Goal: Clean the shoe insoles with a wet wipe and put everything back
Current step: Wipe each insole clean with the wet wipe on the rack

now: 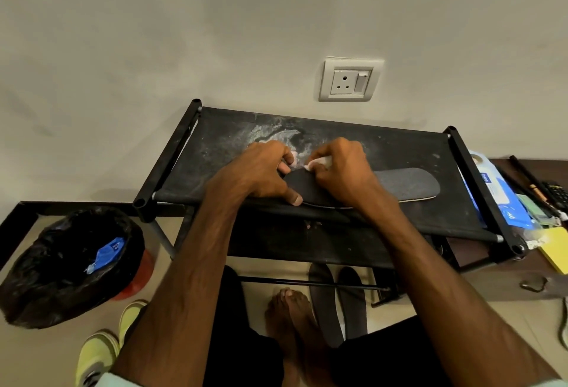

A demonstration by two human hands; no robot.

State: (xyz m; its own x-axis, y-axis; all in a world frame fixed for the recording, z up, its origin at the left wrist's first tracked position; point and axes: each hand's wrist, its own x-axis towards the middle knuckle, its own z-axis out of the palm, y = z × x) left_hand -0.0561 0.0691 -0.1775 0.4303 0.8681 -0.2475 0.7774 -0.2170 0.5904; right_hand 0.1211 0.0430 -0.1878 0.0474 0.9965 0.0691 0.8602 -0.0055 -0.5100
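Dark grey foam insole is laid lengthwise rightward; left hand pins its near end, right hand apparently pinching the white wet wipe.

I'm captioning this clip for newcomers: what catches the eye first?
Two hands meet mid-frame on a dusty black rack: the left hand pins a dark insole while the right hand rubs it with a white wipe. A black-lined bin sits lower left.

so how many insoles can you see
3. One insole lies on the rack top under both hands, left hand and right hand. Two more lie on the floor below. Others may be hidden.
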